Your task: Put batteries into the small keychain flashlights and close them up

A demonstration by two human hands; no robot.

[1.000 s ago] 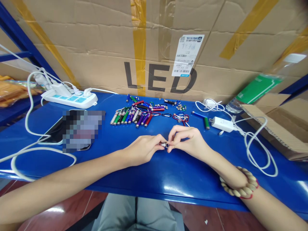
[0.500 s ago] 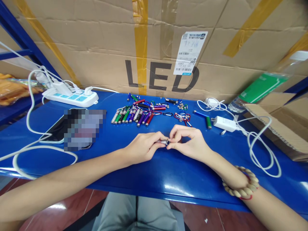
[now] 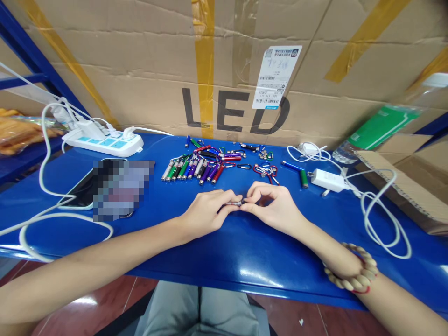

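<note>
My left hand pinches a mini flashlight with its thumb and forefinger. The threaded silver end points right, and the fingers hide most of the body. At that end, my right hand has thumb and fingertips pressed together; whatever they hold is too small to make out. Beyond my hands lies a row of coloured mini flashlights with carabiner clips. Loose red and silver carabiners lie to the right of the row, near small round button cells. A blue tube and a green tube rest farther right.
On the left of the blue table are a white power strip and a phone with a pixelated patch beside it. A white charger with looped cable lies right. Behind stand a large cardboard box and a bottle.
The flashlight's end has turned from facing me to pointing right, toward my right fingertips. Both hands have shifted slightly. The things on the table have stayed put.
</note>
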